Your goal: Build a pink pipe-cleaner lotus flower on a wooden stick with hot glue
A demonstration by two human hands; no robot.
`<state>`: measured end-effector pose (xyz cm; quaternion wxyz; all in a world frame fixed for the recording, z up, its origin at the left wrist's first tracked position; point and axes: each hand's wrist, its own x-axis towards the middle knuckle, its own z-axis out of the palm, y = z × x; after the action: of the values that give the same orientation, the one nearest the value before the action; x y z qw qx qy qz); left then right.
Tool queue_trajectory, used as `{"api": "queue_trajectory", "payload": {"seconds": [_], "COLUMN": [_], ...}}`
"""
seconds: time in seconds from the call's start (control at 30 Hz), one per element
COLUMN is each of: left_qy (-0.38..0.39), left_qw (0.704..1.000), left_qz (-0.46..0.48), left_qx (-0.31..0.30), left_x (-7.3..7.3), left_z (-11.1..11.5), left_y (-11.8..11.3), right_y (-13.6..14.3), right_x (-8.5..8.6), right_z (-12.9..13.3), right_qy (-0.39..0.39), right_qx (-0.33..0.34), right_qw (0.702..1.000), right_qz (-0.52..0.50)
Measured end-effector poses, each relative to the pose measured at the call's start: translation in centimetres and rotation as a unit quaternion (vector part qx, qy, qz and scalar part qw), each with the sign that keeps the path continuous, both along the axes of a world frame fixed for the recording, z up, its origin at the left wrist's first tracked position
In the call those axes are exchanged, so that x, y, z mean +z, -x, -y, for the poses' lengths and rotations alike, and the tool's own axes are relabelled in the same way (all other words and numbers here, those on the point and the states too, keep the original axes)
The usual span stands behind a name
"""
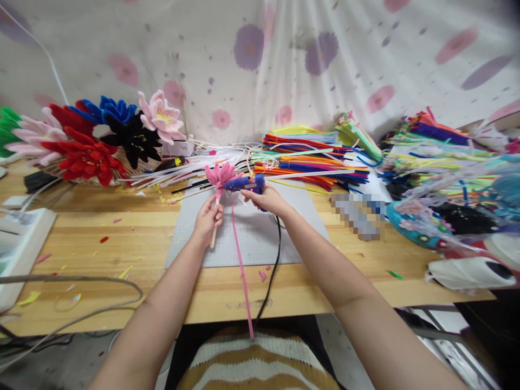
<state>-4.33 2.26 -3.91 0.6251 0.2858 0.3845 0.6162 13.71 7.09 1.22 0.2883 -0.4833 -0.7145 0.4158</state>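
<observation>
In my left hand [208, 221] is the stick stem of a pink pipe-cleaner flower [220, 176], held upright with the petals above my fingers. My right hand [270, 198] grips a blue hot glue gun [242, 184] whose nozzle points left and meets the base of the flower. Whether the tip touches the flower or sits just behind it, I cannot tell. The gun's black cord [277, 254] runs down over the table edge. A long pink pipe cleaner [240, 260] hangs from near the flower down towards my lap. Beneath both hands lies a grey cutting mat [182, 246].
Finished fuzzy flowers in red [90, 157], black, blue and pale pink stand at the left. Bundles of coloured pipe cleaners [320, 168] lie along the back and right. A white power strip [30, 249] sits at the left edge, and a thread spool [467, 272] at the right.
</observation>
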Motion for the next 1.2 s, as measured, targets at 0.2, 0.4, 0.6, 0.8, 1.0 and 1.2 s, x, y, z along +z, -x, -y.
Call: {"api": "queue_trajectory", "payload": {"seconds": [0.2,0.4,0.6,0.8,1.0,1.2], "left_qy": [0.001,-0.003,-0.017,-0.031,-0.028,-0.026], "left_qw": [0.995,0.985,0.982,0.985,0.989,0.991], "left_qz": [0.099,0.174,0.186,0.165,0.145,0.132], "left_qx": [-0.012,0.001,0.029,0.033,0.030,0.028], "left_x": [0.2,0.7,1.0,0.7,0.8,0.7], "left_z": [-0.2,-0.3,-0.6,-0.5,-0.4,-0.4], "left_y": [0.5,1.3,1.3,1.3,1.2,1.0], "right_y": [-0.4,-5.0,-11.8,-14.4,-14.4,-14.4], "right_x": [0.2,0.1,-3.3,-6.1,-5.4,-3.8], "right_z": [0.6,0.6,0.1,0.1,0.1,1.4], "right_qy": [0.011,-0.023,-0.054,-0.039,-0.057,-0.092], "right_qx": [-0.008,-0.129,-0.251,-0.300,-0.305,-0.259], "right_qw": [0.992,0.979,0.965,0.953,0.944,0.904], "right_qz": [-0.122,-0.155,-0.048,-0.020,0.113,0.326]}}
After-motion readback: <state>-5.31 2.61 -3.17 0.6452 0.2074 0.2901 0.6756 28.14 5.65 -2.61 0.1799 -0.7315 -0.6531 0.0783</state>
